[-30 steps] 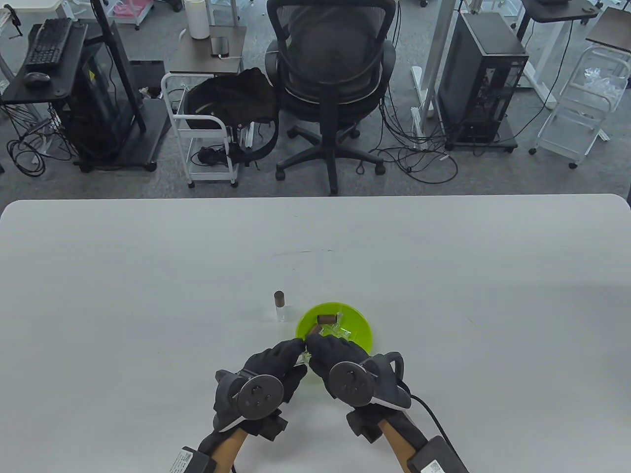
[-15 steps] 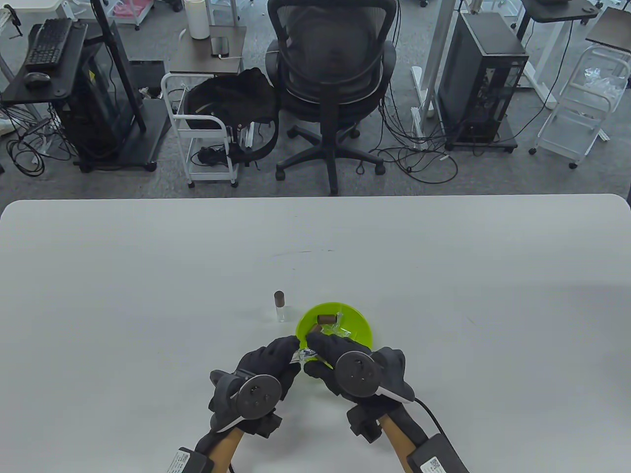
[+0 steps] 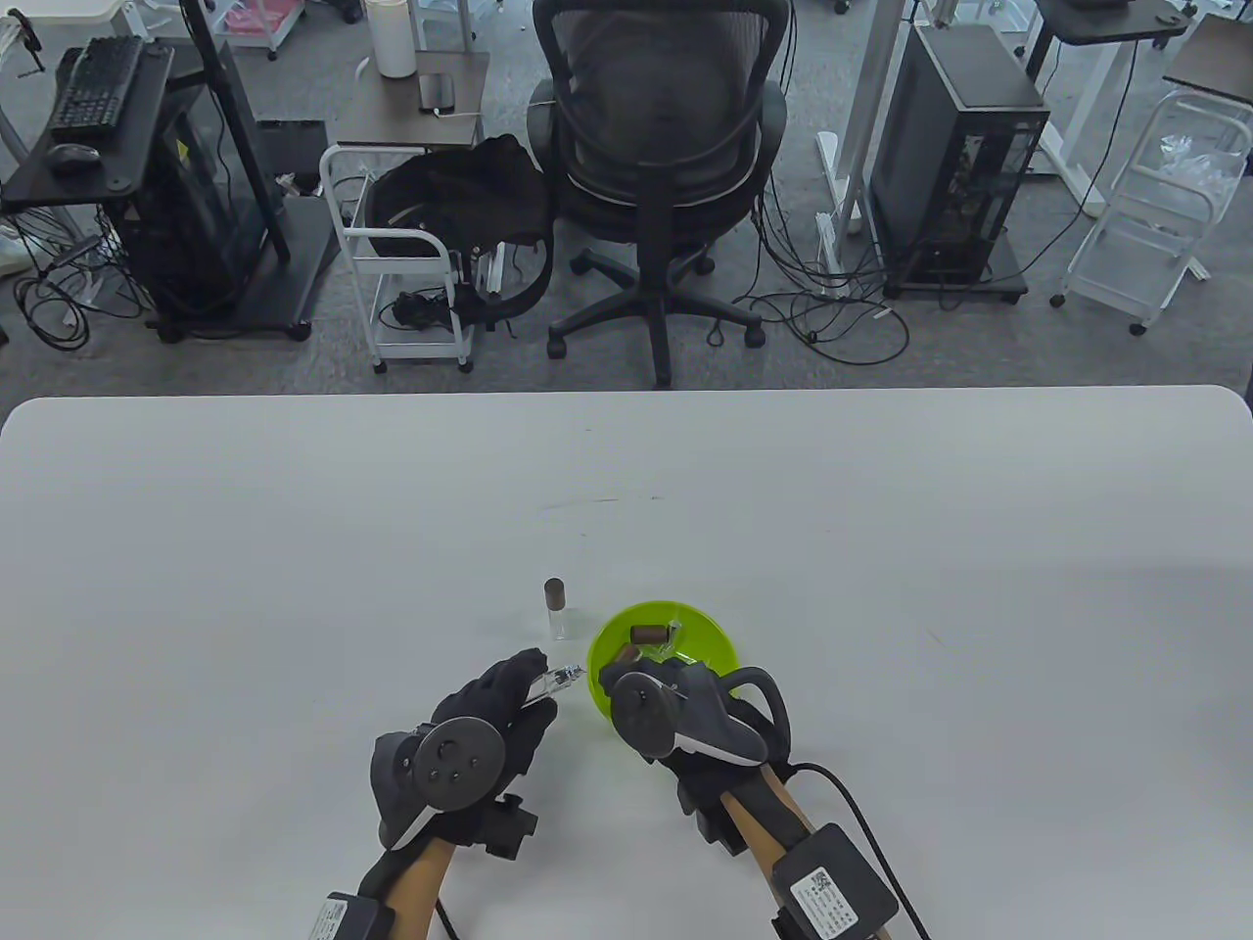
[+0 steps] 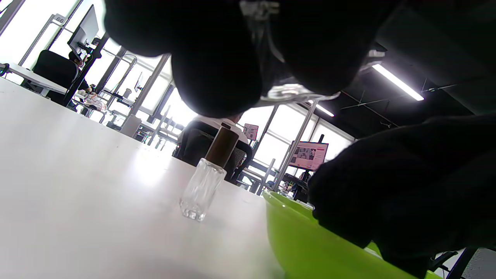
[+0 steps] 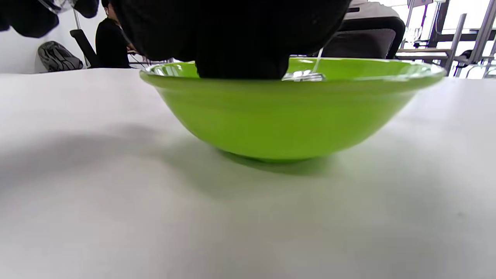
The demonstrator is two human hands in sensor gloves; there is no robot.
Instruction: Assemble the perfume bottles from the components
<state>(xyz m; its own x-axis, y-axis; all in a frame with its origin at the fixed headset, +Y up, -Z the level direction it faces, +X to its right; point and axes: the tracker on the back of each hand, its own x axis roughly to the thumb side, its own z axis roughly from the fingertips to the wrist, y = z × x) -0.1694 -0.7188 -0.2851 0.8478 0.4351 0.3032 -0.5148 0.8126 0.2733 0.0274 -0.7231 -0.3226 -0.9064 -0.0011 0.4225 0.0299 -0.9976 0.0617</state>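
My left hand [image 3: 529, 681] pinches a small clear glass bottle [image 3: 558, 676] just left of the green bowl [image 3: 719, 661]; the bottle's neck points at the bowl. In the left wrist view the glass [image 4: 288, 92] shows between my dark fingertips. My right hand [image 3: 641, 681] hangs over the bowl's near rim with its fingers dipped inside [image 5: 240, 42]; what they touch is hidden. Inside the bowl lie a brown cap [image 3: 646, 634] and clear parts [image 3: 673, 630]. A finished bottle with a brown cap [image 3: 556, 607] stands upright left of the bowl, also seen as the capped bottle [image 4: 205, 182].
The white table [image 3: 294, 548] stretches wide on all sides of the bowl. A black office chair [image 3: 661, 157] and carts stand on the floor beyond the far edge. A person sits in the background of the right wrist view.
The hands, joined over the bowl's near rim before, have parted. My left hand drew back to the left with the clear bottle. My right hand turned and dipped into the bowl.
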